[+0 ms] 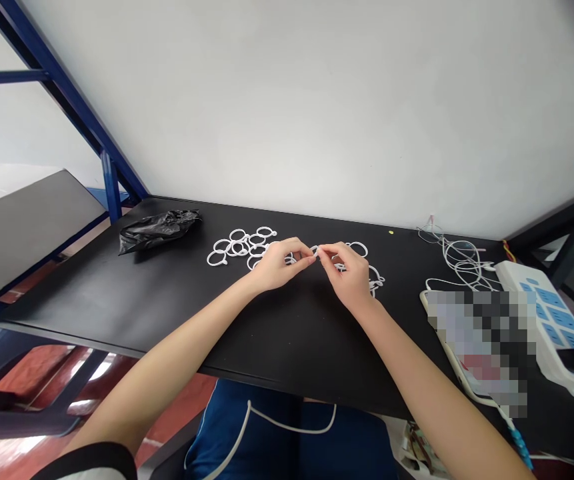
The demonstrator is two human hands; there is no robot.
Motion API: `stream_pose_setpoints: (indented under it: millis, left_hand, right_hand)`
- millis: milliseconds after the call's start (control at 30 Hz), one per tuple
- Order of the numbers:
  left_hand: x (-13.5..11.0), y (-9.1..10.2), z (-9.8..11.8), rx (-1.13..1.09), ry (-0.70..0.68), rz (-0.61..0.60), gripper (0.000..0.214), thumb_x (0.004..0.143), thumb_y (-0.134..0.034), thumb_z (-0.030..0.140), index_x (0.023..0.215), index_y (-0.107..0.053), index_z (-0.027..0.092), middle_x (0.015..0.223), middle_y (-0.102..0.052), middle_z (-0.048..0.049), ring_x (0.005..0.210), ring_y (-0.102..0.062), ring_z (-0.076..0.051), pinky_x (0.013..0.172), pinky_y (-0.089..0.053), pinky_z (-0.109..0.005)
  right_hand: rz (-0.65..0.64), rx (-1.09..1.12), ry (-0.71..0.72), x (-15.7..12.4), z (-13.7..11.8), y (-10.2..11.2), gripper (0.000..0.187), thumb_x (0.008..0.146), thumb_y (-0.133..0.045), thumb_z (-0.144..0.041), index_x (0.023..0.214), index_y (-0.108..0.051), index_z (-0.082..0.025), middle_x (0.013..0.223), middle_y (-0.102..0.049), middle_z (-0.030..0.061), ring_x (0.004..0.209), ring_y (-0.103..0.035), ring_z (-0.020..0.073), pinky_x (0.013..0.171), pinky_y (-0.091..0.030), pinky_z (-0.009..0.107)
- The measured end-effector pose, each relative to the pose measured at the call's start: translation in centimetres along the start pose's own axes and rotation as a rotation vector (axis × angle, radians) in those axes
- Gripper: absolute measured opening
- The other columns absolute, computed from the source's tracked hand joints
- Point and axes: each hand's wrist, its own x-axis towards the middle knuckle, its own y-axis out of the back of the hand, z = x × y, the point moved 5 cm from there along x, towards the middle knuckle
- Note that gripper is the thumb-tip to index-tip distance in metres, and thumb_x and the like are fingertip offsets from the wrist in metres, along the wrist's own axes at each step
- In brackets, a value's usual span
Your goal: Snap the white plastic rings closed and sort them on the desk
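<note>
Over the black desk (287, 333), my left hand (281, 263) and my right hand (349, 272) meet fingertip to fingertip. Each is closed in a pinch on a small white ring (315, 249), which the fingers partly hide. Several white plastic rings (239, 252) with little knobs lie heaped to the left of my left hand, some of them behind it. More white rings (359, 247) lie behind and beside my right hand, partly covered by it.
A crumpled black plastic bag (159, 230) lies at the desk's back left. On the right are a tangled white cable (459, 263), a blurred phone (471, 347) and a white power strip (541, 313) with blue sockets. A wall (317, 120) rises behind the desk; a blue metal frame (77, 113) stands left.
</note>
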Motion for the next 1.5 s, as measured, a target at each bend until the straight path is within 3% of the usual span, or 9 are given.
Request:
stream_pose_setpoints:
  millis: [533,1333,1500]
  left_hand:
    - [0.0,-0.1,0.0,0.004,0.003,-0.012,0.022,0.09,-0.058,0.038,0.089,-0.068,0.018,0.087,-0.065,-0.0041,0.078,-0.058,-0.014,0.075,-0.047,-0.028]
    - [0.0,-0.2,-0.1,-0.008,0.024,-0.024,0.023,0.09,-0.058,0.038,0.088,-0.068,0.017,0.087,-0.066,-0.0045,0.078,-0.059,-0.014,0.074,-0.048,-0.028]
    - [-0.1,0.0,0.0,0.042,0.013,0.065,0.021,0.089,-0.059,0.036,0.098,-0.067,0.018,0.095,-0.064,-0.0058,0.088,-0.059,-0.016,0.081,-0.049,-0.029]
  right_hand:
    - [-0.018,0.001,0.032,0.0,-0.1,0.0,0.014,0.094,-0.055,-0.024,0.094,-0.068,-0.022,0.083,-0.07,0.0047,0.072,-0.065,0.0153,0.06,-0.057,0.028]
    - [-0.04,0.072,-0.082,0.0,0.5,-0.2,0.013,0.093,-0.057,-0.03,0.09,-0.066,-0.022,0.084,-0.068,0.0031,0.07,-0.066,0.0151,0.063,-0.06,0.029]
    - [-0.002,0.129,-0.152,-0.2,0.9,-0.3,0.013,0.091,-0.059,-0.032,0.092,-0.067,-0.021,0.083,-0.068,0.0033,0.072,-0.067,0.0159,0.064,-0.061,0.03]
